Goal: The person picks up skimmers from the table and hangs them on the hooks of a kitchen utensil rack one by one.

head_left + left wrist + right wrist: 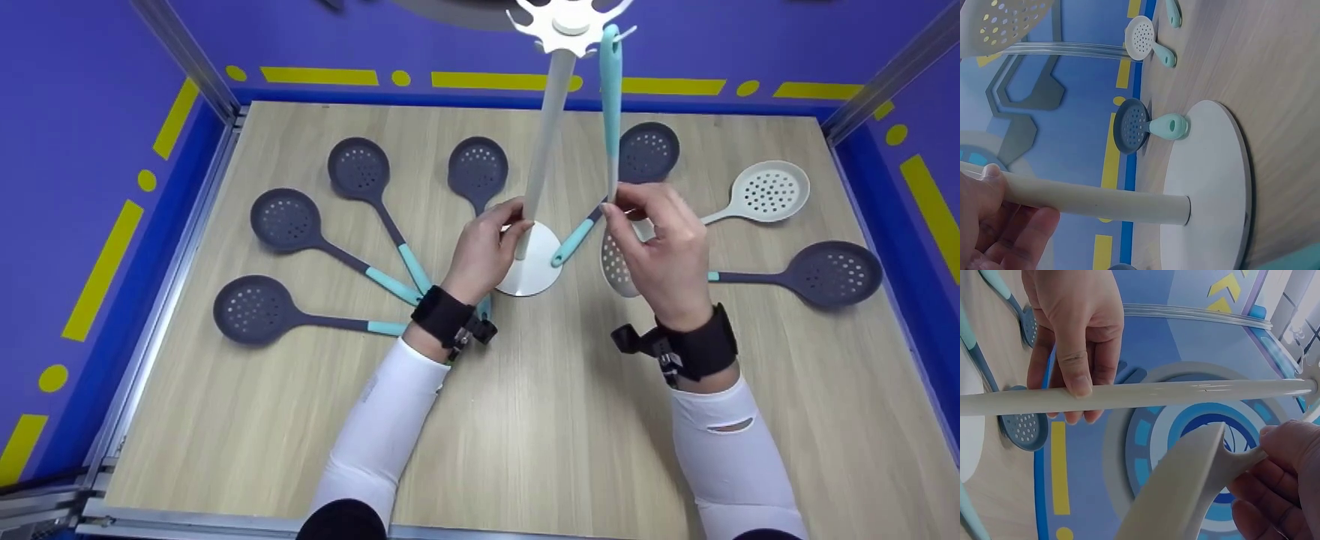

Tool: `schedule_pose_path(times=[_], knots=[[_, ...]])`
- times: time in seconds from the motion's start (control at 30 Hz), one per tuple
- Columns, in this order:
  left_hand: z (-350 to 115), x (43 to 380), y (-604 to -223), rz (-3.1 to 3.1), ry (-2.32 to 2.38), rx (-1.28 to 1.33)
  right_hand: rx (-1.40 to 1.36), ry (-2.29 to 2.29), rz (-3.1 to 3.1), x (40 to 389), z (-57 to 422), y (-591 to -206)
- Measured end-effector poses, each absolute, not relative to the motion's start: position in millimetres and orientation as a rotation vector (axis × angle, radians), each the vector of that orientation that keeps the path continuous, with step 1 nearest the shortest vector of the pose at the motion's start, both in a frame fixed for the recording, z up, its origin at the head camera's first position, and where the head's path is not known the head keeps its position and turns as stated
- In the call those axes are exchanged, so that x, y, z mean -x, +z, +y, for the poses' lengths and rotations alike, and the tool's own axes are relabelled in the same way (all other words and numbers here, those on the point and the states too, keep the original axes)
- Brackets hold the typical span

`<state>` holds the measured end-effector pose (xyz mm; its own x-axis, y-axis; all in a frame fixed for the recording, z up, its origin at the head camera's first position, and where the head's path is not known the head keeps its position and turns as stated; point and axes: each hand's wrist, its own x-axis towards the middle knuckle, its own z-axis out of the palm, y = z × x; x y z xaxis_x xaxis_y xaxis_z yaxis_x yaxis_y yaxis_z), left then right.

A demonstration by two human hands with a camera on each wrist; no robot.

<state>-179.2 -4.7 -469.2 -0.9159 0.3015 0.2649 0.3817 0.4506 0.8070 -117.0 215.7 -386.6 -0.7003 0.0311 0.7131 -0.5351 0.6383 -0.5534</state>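
Observation:
A white utensil stand with a pole (551, 120), a round base (534, 274) and a hooked top (571, 22) stands upright on the table. My left hand (480, 251) grips the pole low down, thumb on one side and fingers on the other. A white skimmer (1176, 486) with a teal handle (611, 90) hangs upright, head down, to the right of the pole. My right hand (667, 251) pinches its neck just above the perforated head. The tip of the teal handle is right at one of the hooks, overlapping it in the head view.
Grey skimmers (285, 220) with teal handles fan out on the left. Another grey skimmer (649, 152) lies behind, its handle tip beside the base. At right lie a white skimmer (771, 191) and a grey one (835, 274). Blue walls (67, 150) enclose the table (525, 435).

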Motion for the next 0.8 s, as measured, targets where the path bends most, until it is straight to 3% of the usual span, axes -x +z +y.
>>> schedule_pose_path(times=[0.8], knots=[[-4, 179, -470, -2.599, -1.412, 0.631, -0.447, 1.050, -2.202, 120, 198, -402]])
